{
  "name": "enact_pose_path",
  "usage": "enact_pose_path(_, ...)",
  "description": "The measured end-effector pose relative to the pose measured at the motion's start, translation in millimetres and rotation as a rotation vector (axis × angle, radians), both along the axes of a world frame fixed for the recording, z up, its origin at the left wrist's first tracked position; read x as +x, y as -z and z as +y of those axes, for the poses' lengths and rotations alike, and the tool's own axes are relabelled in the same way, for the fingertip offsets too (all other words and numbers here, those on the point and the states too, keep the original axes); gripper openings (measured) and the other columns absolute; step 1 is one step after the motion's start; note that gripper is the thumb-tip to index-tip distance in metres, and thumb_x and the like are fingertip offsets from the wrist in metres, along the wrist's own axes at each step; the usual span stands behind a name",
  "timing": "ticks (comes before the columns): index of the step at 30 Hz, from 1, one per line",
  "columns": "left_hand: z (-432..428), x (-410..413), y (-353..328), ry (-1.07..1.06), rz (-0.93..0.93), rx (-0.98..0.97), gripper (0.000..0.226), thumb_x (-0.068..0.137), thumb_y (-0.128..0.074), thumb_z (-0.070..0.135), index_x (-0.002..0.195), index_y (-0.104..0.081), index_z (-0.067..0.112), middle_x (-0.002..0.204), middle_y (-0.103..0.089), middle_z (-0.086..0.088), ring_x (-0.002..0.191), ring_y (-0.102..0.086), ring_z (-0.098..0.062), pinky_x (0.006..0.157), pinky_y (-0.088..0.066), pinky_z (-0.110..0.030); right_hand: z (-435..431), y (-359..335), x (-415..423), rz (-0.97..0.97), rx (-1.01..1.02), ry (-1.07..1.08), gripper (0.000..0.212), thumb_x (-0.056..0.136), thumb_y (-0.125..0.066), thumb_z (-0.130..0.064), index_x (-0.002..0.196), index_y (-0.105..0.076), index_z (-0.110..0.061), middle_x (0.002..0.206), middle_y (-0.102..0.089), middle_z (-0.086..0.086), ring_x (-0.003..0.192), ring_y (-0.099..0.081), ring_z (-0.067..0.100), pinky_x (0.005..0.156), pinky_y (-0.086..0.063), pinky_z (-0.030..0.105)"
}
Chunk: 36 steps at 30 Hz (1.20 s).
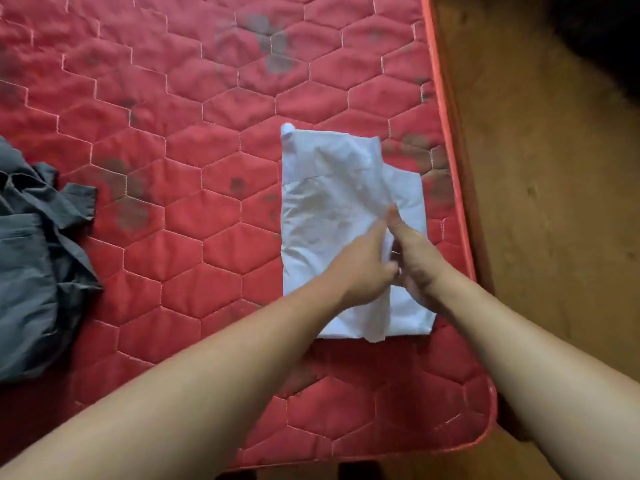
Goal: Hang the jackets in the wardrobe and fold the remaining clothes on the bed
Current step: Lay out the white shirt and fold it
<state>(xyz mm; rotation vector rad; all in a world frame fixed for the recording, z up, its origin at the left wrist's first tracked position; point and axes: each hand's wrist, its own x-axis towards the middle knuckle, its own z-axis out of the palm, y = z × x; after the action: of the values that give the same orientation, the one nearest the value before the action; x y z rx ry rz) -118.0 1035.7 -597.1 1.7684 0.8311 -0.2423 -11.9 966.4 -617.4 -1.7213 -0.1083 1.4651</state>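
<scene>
A white garment lies partly folded into a long rectangle on the red quilted mattress, near its right edge. My left hand and my right hand meet over the garment's lower middle. Both pinch a raised fold of white cloth between fingers and thumb. A crumpled grey garment lies unfolded at the left edge of the view, apart from both hands.
The mattress's right edge and near right corner border a brown floor. Dark stains mark the mattress surface. A dark shape sits at the top right.
</scene>
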Motion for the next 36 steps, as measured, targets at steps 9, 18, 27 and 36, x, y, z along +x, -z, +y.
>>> enact_pose_path(9,-24,-57,65,0.265,0.225,0.502,0.061,0.098,-0.053,0.037,0.154,-0.036,0.022,0.154,-0.031,-0.012,0.140,-0.033,-0.034,0.108,-0.037,-0.043,-55,50,34,-0.614,-0.268,-0.339,0.005,0.086,-0.062,-0.014,0.089,-0.059,-0.011,0.087,-0.065,0.009,0.081,-0.062,0.031,0.068,-0.049,0.042)
enact_pose_path(18,-19,-108,102,0.376,0.259,0.819,0.076,0.094,-0.048,0.053,0.161,-0.021,0.028,0.168,0.003,-0.020,0.155,0.008,-0.038,0.121,-0.009,-0.064,-42,58,21,-1.336,-0.208,-0.624,0.065,0.086,-0.054,-0.019,0.149,-0.039,-0.018,0.146,-0.040,0.020,0.134,-0.040,0.043,0.104,-0.036,0.059)
enact_pose_path(27,-31,-109,122,0.318,0.158,0.754,0.076,0.095,-0.052,0.058,0.160,-0.020,0.033,0.168,0.003,-0.020,0.156,0.004,-0.035,0.119,-0.014,-0.066,-2,103,31,-1.221,-0.249,-1.101,0.072,0.098,-0.021,-0.069,0.159,0.008,-0.043,0.166,0.029,-0.005,0.152,0.028,0.029,0.118,0.013,0.067)
enact_pose_path(36,-64,-141,78,-0.676,0.264,0.062,0.023,0.091,-0.065,0.024,0.113,-0.061,0.032,0.100,-0.061,0.010,0.080,-0.055,-0.002,0.076,-0.046,-0.023,119,56,15,-1.544,0.235,-1.326,0.086,0.082,-0.055,0.000,0.158,-0.029,-0.031,0.169,-0.002,0.017,0.155,0.002,0.040,0.121,-0.007,0.063)
